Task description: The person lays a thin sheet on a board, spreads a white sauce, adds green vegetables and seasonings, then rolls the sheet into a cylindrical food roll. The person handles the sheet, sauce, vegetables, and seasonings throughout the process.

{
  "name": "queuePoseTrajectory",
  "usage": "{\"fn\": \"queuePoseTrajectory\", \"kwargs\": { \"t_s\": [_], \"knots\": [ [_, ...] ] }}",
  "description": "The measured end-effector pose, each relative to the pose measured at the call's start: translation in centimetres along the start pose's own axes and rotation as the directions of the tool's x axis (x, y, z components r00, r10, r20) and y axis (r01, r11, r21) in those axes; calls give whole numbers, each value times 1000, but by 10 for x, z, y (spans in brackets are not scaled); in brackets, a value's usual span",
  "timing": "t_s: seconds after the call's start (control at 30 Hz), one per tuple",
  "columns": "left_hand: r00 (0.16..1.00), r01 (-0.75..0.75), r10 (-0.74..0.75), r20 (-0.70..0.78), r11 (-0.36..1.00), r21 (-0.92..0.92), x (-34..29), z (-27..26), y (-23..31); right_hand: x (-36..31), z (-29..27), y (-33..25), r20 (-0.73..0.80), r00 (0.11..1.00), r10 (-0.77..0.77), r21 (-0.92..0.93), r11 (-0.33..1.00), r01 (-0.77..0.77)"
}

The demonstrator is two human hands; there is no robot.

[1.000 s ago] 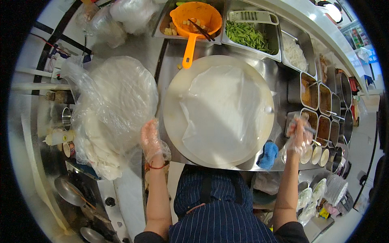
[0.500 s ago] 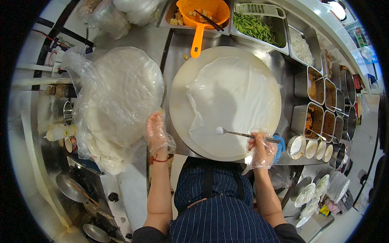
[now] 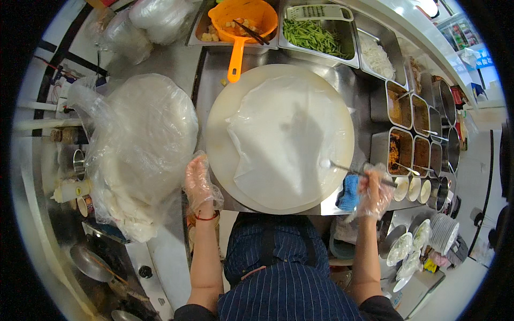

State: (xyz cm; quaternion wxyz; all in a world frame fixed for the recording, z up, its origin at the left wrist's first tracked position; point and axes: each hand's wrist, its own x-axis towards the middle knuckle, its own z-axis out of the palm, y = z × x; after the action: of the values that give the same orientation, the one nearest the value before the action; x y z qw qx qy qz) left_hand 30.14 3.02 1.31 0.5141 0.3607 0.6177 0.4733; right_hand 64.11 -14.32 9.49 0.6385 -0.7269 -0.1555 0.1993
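Observation:
A round pale board (image 3: 214,134) lies before me, covered in large part by a thin white translucent sheet (image 3: 267,155) with uneven edges. My right hand (image 3: 373,192), in a clear plastic glove, grips the dark handle of a long spoon (image 3: 348,170). The spoon's white-looking tip hangs over the right part of the sheet; whether it carries anything is hard to tell. My left hand (image 3: 199,182), also gloved, is held loosely with fingers stretched upward and nothing visible in it. It is between the board and a clear plastic bag (image 3: 144,128) covering round white sheets.
A blue cloth (image 3: 348,193) lies by the board's lower right. An orange strainer (image 3: 235,64) with chopsticks, shredded green vegetable (image 3: 316,37) and white shreds (image 3: 377,56) sit in metal trays behind. Seasoning tins (image 3: 399,155) with spoons and several small white bowls (image 3: 414,188) stand right.
My right hand has moved right with the spoon, from the sheet's lower middle past the blue cloth. My left hand stays beside the bag. The whole view has shifted slightly.

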Motion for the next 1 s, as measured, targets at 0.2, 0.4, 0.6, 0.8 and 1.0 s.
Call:
{"fn": "queuePoseTrajectory", "kwargs": {
  "t_s": [0.2, 0.4, 0.6, 0.8, 1.0],
  "knots": [
    [1000, -17, 18, -15, 998, 53, -3, 4, 10, 55, 63, -26, 6, 996, -91, 157, 984, 89],
    [997, -30, 37, -61, 993, 112, -3, -8, 3, 71, 7, -4, -115, 991, -72, 88, 993, 82],
    [999, -48, 51, -12, 983, 176, -4, -4, -2, 4, 19, 22, -110, 983, 146, 87, 987, -137],
    [995, -95, 93, 19, 983, 156, -12, 7, 5, 34, 23, 30, -115, 988, 108, 250, 965, -76],
    [999, -41, 43, -1, 977, 210, -9, -6, -13, 19, 28, 53, -44, 979, 199, 187, 964, -188]
  ]
}}
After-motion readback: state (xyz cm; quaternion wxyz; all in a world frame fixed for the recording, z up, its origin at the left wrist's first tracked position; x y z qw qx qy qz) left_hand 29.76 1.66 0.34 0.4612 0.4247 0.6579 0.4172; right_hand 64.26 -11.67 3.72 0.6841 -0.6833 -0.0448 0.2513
